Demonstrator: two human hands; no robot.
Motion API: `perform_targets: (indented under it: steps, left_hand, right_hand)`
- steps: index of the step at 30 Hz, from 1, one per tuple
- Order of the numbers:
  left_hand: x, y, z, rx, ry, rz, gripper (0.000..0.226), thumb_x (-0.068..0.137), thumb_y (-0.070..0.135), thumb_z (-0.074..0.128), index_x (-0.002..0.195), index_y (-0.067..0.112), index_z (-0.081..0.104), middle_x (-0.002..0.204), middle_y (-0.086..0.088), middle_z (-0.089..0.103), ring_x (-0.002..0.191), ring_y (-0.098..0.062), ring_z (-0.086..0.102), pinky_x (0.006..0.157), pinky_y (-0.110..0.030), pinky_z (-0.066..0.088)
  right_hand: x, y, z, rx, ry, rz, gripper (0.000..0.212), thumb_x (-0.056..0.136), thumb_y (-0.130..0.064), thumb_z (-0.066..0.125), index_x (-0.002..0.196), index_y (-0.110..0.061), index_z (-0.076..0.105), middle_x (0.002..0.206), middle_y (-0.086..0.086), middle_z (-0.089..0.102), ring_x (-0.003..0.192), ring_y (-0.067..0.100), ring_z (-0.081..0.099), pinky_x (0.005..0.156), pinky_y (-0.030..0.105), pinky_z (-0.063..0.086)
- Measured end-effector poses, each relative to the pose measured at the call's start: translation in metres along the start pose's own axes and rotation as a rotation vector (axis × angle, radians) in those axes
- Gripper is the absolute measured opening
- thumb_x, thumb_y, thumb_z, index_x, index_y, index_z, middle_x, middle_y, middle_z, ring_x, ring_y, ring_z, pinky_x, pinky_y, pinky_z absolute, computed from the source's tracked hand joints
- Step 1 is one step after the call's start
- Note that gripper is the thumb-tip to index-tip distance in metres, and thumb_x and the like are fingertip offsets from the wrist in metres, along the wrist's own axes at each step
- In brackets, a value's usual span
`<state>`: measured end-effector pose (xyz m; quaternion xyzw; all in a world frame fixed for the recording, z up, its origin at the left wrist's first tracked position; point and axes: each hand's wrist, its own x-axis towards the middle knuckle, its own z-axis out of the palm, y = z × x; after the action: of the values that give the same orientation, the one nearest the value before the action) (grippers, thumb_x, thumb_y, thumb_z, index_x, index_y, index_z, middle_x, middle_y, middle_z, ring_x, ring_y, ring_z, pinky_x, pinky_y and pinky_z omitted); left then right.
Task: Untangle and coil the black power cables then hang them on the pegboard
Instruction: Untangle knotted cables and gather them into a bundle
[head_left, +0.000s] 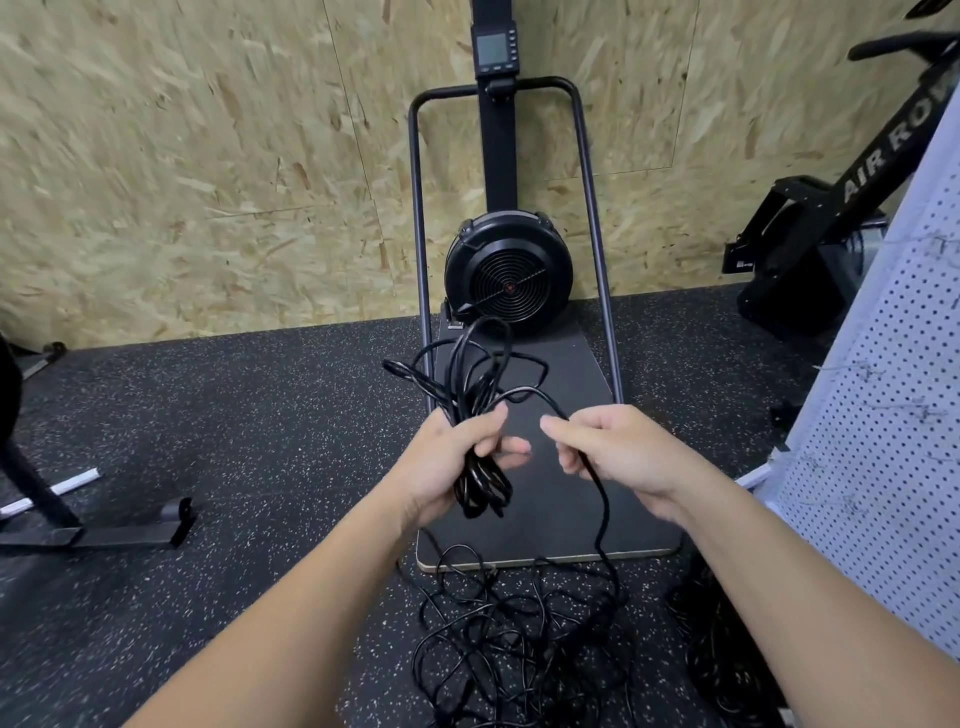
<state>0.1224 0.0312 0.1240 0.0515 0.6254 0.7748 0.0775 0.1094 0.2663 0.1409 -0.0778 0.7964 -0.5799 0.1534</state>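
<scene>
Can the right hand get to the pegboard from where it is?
Probably yes. The pegboard stands just beside the right hand, with nothing between them. But that hand is pinching a cable that trails down into the tangle on the floor.

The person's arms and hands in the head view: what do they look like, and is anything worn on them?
Both forearms are bare up to the picture's lower edge: no sleeves show. The left hand and the right hand wear no gloves, and no ring, watch or wristband is visible. No markings show on either arm.
</scene>
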Motion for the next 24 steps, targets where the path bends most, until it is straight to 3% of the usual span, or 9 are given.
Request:
perform_targets:
  steps: [3,6,10,12,14,16,18,21,24]
  left_hand:
    - [0.002,0.006,-0.005,-0.107,0.066,0.044,0.034,0.110,0.019,0.067,0.078,0.009,0.059,0.067,-0.005,0.046,0.061,-0.017,0.054,0.091,-0.046,0.063]
    - [0.006,0.013,-0.013,-0.194,0.166,0.079,0.008,0.108,0.019,0.068,0.105,0.013,0.072,0.070,0.001,0.048,0.057,-0.011,0.041,0.070,-0.032,0.056]
    - [0.007,0.011,-0.019,-0.067,0.195,0.094,0.026,0.107,0.027,0.072,0.086,0.019,0.060,0.067,0.001,0.042,0.058,-0.014,0.036,0.067,-0.032,0.046]
    - [0.003,0.005,-0.013,0.089,0.142,0.078,0.022,0.108,0.025,0.071,0.092,0.012,0.062,0.067,-0.003,0.052,0.058,-0.016,0.043,0.068,-0.035,0.047]
    - [-0.002,-0.003,-0.001,0.154,0.043,0.037,0.017,0.110,0.016,0.065,0.109,-0.001,0.069,0.084,-0.012,0.073,0.069,-0.022,0.065,0.076,-0.037,0.056]
    - [-0.006,-0.012,0.012,0.084,-0.041,-0.006,0.025,0.111,0.004,0.057,0.128,-0.010,0.066,0.119,-0.021,0.079,0.106,-0.032,0.078,0.093,-0.047,0.064]
    - [-0.008,-0.019,0.024,0.021,-0.086,-0.004,0.029,0.110,-0.002,0.055,0.135,-0.010,0.066,0.136,-0.026,0.073,0.132,-0.040,0.069,0.107,-0.061,0.058]
    - [-0.009,-0.022,0.034,-0.007,-0.125,-0.050,0.031,0.111,0.000,0.052,0.137,-0.012,0.063,0.129,-0.035,0.072,0.120,-0.046,0.074,0.110,-0.063,0.056]
    - [-0.010,-0.022,0.036,0.005,-0.122,-0.110,0.040,0.113,0.021,0.061,0.136,-0.010,0.064,0.101,-0.027,0.075,0.083,-0.032,0.074,0.108,-0.067,0.055]
  right_hand:
    - [0.000,0.005,-0.002,-0.046,-0.025,0.027,0.045,0.098,-0.059,0.075,0.087,-0.016,0.076,0.087,0.000,0.077,0.083,0.014,0.070,0.093,0.044,0.062]
    - [-0.001,0.009,0.004,-0.033,-0.106,0.062,0.037,0.109,-0.044,0.067,0.095,-0.012,0.077,0.090,0.004,0.077,0.083,0.015,0.069,0.088,0.038,0.061]
    - [-0.002,-0.002,0.011,0.169,-0.003,-0.062,0.034,0.114,-0.021,0.060,0.094,0.003,0.074,0.087,0.015,0.073,0.078,0.026,0.073,0.083,0.046,0.068]
    - [-0.004,-0.012,0.014,0.258,0.059,-0.143,0.034,0.114,-0.017,0.058,0.095,0.007,0.072,0.087,0.017,0.073,0.080,0.032,0.076,0.080,0.049,0.069]
    - [-0.005,-0.020,0.017,0.361,0.124,-0.189,0.031,0.113,-0.013,0.057,0.095,0.008,0.071,0.089,0.019,0.074,0.085,0.037,0.079,0.075,0.046,0.068]
    - [-0.004,-0.024,0.020,0.474,0.202,-0.208,0.032,0.114,-0.013,0.057,0.098,0.012,0.070,0.092,0.022,0.074,0.092,0.041,0.081,0.074,0.047,0.068]
    - [-0.003,-0.024,0.023,0.594,0.258,-0.191,0.035,0.116,-0.016,0.057,0.102,0.014,0.069,0.093,0.022,0.074,0.096,0.041,0.082,0.076,0.051,0.069]
    - [-0.001,-0.021,0.024,0.637,0.310,-0.161,0.034,0.115,-0.020,0.060,0.097,0.006,0.073,0.088,0.013,0.080,0.095,0.038,0.083,0.090,0.057,0.067]
    - [0.001,-0.012,0.020,0.301,0.477,-0.230,0.029,0.109,-0.027,0.068,0.088,-0.016,0.085,0.084,-0.006,0.081,0.080,0.015,0.077,0.087,0.046,0.067]
